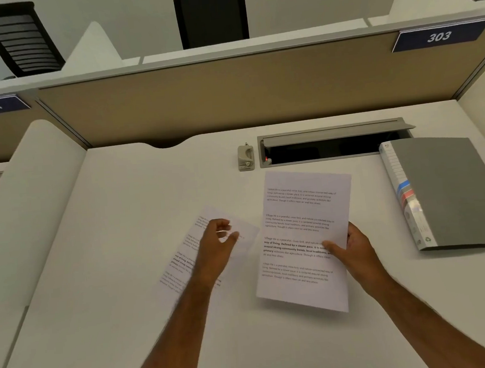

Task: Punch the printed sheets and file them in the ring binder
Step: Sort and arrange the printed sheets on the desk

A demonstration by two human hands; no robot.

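My right hand (354, 250) grips a printed sheet (300, 225) by its right edge, thumb on top, and holds it slightly off the white desk (101, 255). A second printed sheet (184, 265) lies flat on the desk to the left. My left hand (216, 245) hovers over it with fingers curled and apart, holding nothing. A small grey hole punch (245, 157) stands at the back of the desk, beyond both sheets. The grey ring binder (453, 191) lies closed at the right, its spine toward the sheets.
An open cable tray with a raised grey lid (334, 143) is sunk into the desk behind the held sheet. A tan partition (228, 97) closes off the back, with white side dividers left and right. Black chairs stand beyond it.
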